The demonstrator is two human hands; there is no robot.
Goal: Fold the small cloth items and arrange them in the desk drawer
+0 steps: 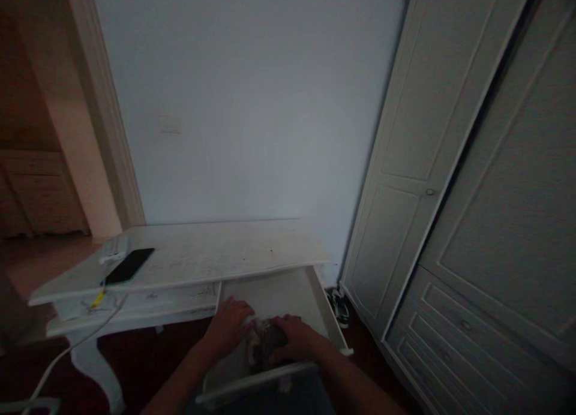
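A white drawer [288, 289] stands pulled out of a white desk, and both my hands reach into it. Inside, near its front, lies a small cluster of dark and pale items [258, 346], too dim and blurred to name. My right hand [297, 340] curls over the right part of this cluster, its fingers bent round a dark piece. On the cluster's left side is my left hand [230, 326], thumb apart from the fingers and pointing at the items. Whether its thumb touches them I cannot tell.
On the white desktop [216, 247] lies a black phone [130, 266] with a cable beside a small white box [113, 247]. A white cable hangs at the left. Dark shoes [338, 307] sit on the floor between drawer and wardrobe [391, 247]. A doorway opens at left.
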